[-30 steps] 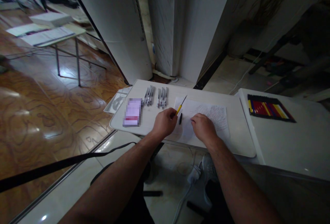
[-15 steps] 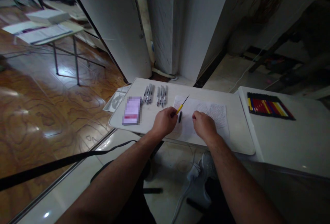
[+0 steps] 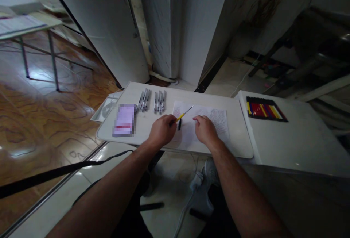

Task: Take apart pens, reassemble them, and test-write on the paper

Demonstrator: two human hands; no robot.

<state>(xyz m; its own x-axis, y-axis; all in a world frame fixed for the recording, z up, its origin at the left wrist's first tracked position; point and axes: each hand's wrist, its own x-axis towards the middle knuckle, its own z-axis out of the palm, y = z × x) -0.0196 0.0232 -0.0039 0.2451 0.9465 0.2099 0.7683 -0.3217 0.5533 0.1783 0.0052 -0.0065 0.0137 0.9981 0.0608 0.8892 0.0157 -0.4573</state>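
Note:
My left hand (image 3: 162, 131) is closed around a thin pen refill (image 3: 182, 114) with a yellow grip that sticks out up and to the right over a written sheet of paper (image 3: 210, 121). A small black cap (image 3: 179, 125) lies on the paper just right of that hand. My right hand (image 3: 204, 131) rests on the sheet with its fingers curled; what they pinch, if anything, is hidden.
On the white table (image 3: 240, 143), two rows of pens (image 3: 152, 102) lie at the back left beside a blurred pink pack (image 3: 124, 119). A flat tray (image 3: 105, 108) sits at the left edge. A case of coloured pens (image 3: 264, 109) lies on the adjoining table at right.
The view has swung so everything sits further left in the frame. My hands keep their hold and place on the paper; the right hand has shifted slightly toward the refill.

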